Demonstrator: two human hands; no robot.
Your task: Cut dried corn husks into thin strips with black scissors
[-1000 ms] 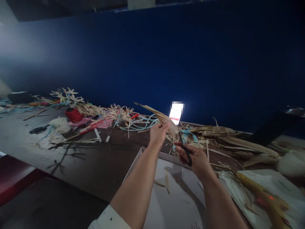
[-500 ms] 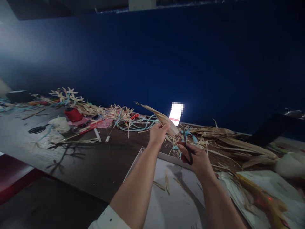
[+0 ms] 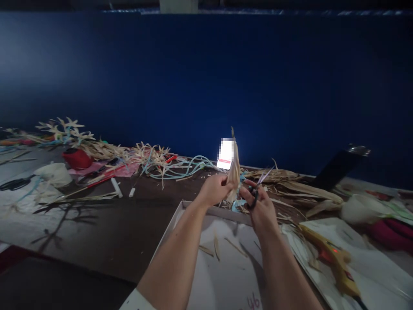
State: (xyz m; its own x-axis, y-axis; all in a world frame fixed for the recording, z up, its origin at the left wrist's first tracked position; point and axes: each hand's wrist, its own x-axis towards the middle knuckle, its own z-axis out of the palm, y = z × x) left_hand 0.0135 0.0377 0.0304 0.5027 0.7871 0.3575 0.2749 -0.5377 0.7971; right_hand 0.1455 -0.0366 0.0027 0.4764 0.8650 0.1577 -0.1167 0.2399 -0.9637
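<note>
My left hand (image 3: 214,189) is closed round the lower end of a dried husk strip (image 3: 234,170), which stands nearly upright in front of a lit phone (image 3: 226,153). My right hand (image 3: 258,204) grips black-handled scissors (image 3: 256,189), blades pointing up and to the right, right beside the husk. Both hands hover over the far edge of a white tray (image 3: 180,215) that holds a few thin husk slivers (image 3: 215,246).
Dry husks and shavings (image 3: 290,181) litter the dark table on the right, near a yellow glue gun (image 3: 332,258) on white paper. To the left lie blue cords (image 3: 180,168), a red spool (image 3: 76,158), a white roll (image 3: 54,174), other scissors (image 3: 13,184) and straw flowers (image 3: 64,127).
My left hand turned the husk from slanting left to nearly upright. My right hand with the scissors came closer to it. The camera view shifted a little to the right.
</note>
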